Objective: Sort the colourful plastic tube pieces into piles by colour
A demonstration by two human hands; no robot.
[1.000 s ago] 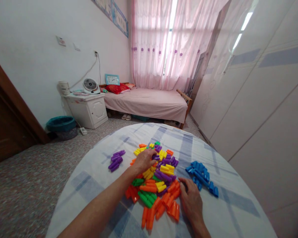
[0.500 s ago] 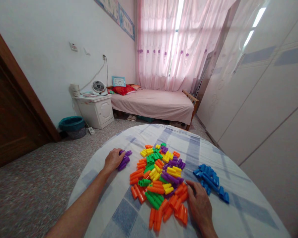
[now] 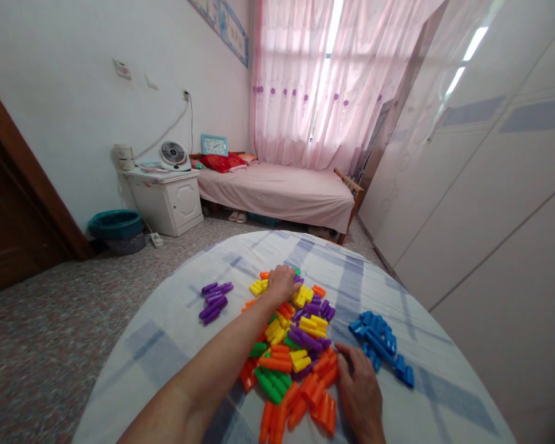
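Observation:
My left hand (image 3: 282, 283) reaches over the far part of a mixed pile of plastic building pieces, next to some purple pieces (image 3: 298, 279). Its fingertips point away and are mostly hidden behind the hand. Beside the pile's near right edge, my right hand (image 3: 361, 388) rests on the cloth, fingers loosely apart, close to orange pieces (image 3: 324, 364). The pile also holds yellow pieces (image 3: 313, 325) and green pieces (image 3: 272, 383). Several purple pieces (image 3: 215, 302) lie in a separate group at the left. Blue pieces (image 3: 382, 339) form another group at the right.
A checked cloth covers the round table (image 3: 157, 357). Beyond it stand a bed (image 3: 282, 191), a white cabinet (image 3: 185, 203) with a fan (image 3: 174, 154), and a teal-lined bin (image 3: 118, 228). A wardrobe (image 3: 481, 185) lines the right side.
My left hand has left the purple group at the left and moved right, over the pile's far part. My right hand stays beside the orange pieces. The view has shifted slightly.

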